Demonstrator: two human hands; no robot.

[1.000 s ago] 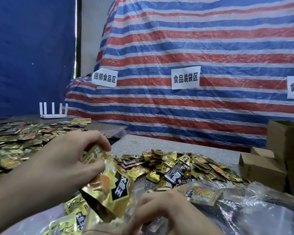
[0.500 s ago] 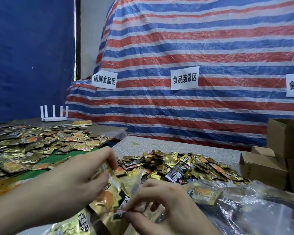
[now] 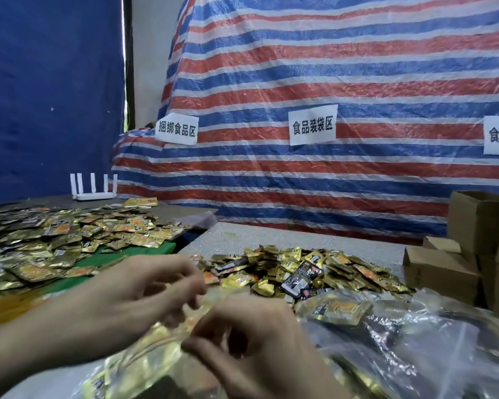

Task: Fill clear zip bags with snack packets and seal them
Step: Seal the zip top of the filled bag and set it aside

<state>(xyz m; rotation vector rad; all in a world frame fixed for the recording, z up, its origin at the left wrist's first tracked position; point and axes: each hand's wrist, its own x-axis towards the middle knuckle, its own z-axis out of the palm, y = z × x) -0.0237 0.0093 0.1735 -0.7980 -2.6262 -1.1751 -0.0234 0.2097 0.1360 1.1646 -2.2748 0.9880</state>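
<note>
Clear zip bag (image 3: 118, 372) stuffed with gold snack packets (image 3: 164, 351), low on near worktop (image 3: 271, 237). Left hand (image 3: 133, 292), right hand (image 3: 251, 341): fingers curled, apparently pinching bag mouth; blurred. Risk: packet corner caught in zip track, seal gapes; slick film slips from pinch

One head-worn view — close above the table (image 3: 271, 240), facing forward and slightly down.

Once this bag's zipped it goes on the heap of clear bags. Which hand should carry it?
Right, probably. The right hand grips the zip bag, and the heap of clear bags lies just to its right; the left hand would have to cross over it.
</note>
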